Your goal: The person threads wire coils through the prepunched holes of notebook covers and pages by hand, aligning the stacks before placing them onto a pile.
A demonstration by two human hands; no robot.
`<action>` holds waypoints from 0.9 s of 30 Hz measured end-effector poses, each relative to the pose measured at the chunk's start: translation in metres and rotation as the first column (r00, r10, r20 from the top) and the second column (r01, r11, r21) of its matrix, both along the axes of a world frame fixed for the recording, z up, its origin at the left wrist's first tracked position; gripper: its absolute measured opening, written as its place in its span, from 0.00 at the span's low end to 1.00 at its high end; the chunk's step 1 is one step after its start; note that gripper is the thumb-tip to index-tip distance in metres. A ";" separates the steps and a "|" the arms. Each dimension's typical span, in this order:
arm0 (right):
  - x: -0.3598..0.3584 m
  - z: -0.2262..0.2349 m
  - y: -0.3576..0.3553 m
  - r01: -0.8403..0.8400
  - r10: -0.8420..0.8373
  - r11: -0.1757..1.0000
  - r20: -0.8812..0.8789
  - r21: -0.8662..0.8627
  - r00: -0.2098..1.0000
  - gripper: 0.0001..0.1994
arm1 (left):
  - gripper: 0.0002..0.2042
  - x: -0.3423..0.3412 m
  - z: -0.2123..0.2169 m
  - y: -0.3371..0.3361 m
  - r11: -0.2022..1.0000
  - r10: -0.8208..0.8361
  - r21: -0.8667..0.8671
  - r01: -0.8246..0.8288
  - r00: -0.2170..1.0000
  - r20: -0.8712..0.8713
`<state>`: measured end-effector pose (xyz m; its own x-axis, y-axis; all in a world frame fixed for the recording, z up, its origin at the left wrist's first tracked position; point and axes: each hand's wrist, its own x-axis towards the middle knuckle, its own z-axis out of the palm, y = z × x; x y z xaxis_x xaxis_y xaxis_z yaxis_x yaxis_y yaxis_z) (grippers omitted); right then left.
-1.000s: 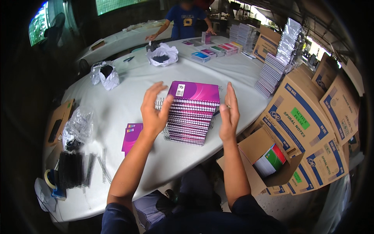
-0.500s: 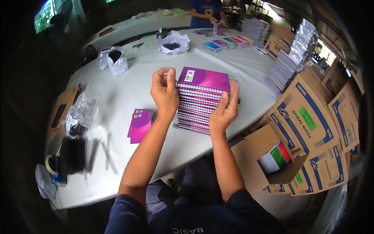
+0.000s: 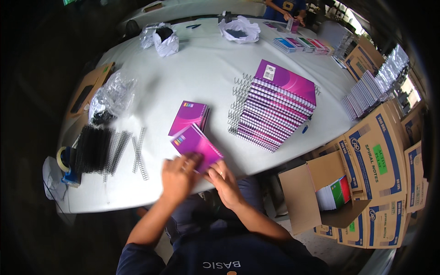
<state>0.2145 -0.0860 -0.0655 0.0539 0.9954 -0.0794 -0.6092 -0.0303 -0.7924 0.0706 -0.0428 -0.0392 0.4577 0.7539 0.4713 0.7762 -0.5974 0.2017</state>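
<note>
Close to the table's near edge, a small purple notebook (image 3: 200, 145) lies tilted, overlapping a short pile of like purple notebooks (image 3: 189, 117). My left hand (image 3: 179, 178) has its fingers bent over the notebook's near edge. At its lower right corner, my right hand (image 3: 225, 184) grips it between thumb and fingers. To the right stands a tall stack of purple spiral notebooks (image 3: 277, 112), with loops of wire coil sticking out on its left side; neither hand touches it.
Black binding coils (image 3: 94, 149) and loose wire coils (image 3: 139, 153) lie at left, beside a tape dispenser (image 3: 68, 165) and clear plastic bag (image 3: 114, 94). An open carton (image 3: 300, 195) holding notebooks stands at right by stacked cartons (image 3: 371, 160). Across the table, another person (image 3: 286, 9) handles a notebook.
Both hands have left the tall notebook stack and come down toward me. They now hold a notebook from the small pile. The view has shifted left.
</note>
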 end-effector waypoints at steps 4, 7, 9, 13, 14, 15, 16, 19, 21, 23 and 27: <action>0.007 0.000 0.023 0.100 -0.113 0.991 0.151 0.091 0.982 0.09 | 0.25 0.004 0.025 -0.029 0.996 -0.030 -0.068 0.054 0.949 0.315; 0.032 -0.009 0.034 -0.104 -0.054 0.946 0.467 0.306 0.883 0.09 | 0.28 -0.015 0.014 -0.010 0.977 0.208 -0.116 -0.178 0.697 0.686; 0.040 -0.019 0.044 -0.300 0.089 0.924 0.629 0.237 0.772 0.08 | 0.24 -0.027 -0.001 0.001 0.890 0.329 -0.456 0.023 0.661 0.674; 0.037 0.001 0.053 -0.377 0.176 0.885 0.553 0.274 0.814 0.07 | 0.16 -0.021 -0.026 -0.001 0.722 0.348 -0.612 0.322 0.596 0.724; 0.036 0.002 0.054 -0.425 0.227 0.872 0.567 0.244 0.792 0.10 | 0.17 -0.020 -0.021 0.000 0.746 0.312 -0.619 0.245 0.693 0.650; 0.036 -0.001 0.055 -0.424 0.229 0.883 0.600 0.204 0.766 0.11 | 0.19 -0.026 -0.021 0.004 0.883 0.208 -0.468 0.031 0.869 0.449; 0.038 -0.005 0.054 -0.410 0.223 0.898 0.637 0.161 0.738 0.12 | 0.20 -0.033 -0.020 0.011 0.967 0.153 -0.233 -0.107 0.971 0.186; 0.036 -0.008 0.055 -0.409 0.197 0.895 0.664 0.179 0.721 0.15 | 0.12 -0.088 -0.031 0.056 0.788 0.616 -0.015 -0.616 0.787 0.032; 0.034 -0.004 0.053 -0.369 0.167 0.904 0.618 0.214 0.768 0.14 | 0.18 -0.115 -0.024 0.068 0.598 0.751 -0.183 -0.780 0.625 -0.213; 0.034 -0.006 0.053 -0.372 0.140 0.897 0.646 0.238 0.750 0.14 | 0.17 -0.138 -0.025 0.076 0.567 0.765 -0.255 -0.783 0.616 -0.189; 0.033 -0.008 0.054 -0.360 0.139 0.898 0.614 0.253 0.777 0.15 | 0.09 -0.176 -0.002 0.073 0.534 0.836 -0.155 -0.831 0.546 -0.048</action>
<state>0.2478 -0.0323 -0.0740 -0.2759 0.9343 0.2258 -0.0530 0.2197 -0.9741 -0.1057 0.0297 -0.0409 -0.4260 0.8440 0.3260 0.8993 0.3554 0.2549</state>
